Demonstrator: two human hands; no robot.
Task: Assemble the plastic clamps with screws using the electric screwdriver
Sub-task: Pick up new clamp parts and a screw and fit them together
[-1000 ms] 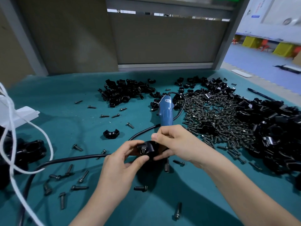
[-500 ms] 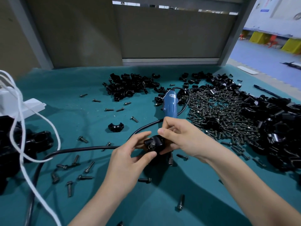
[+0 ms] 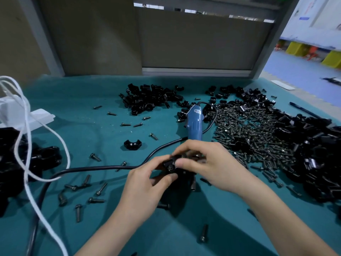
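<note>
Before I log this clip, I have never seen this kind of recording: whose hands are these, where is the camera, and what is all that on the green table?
No machine here: a person works with bare hands, and the one camera sits on their head, looking forward and down. The left hand and right hand both pinch one small black clamp above the table. The blue electric screwdriver lies unheld just beyond the hands, its black cable trailing left. On the right are a heap of screws and a pile of black clamp parts; another pile lies farther back. One clamp half lies alone, and a white cord runs down the left side.
</note>
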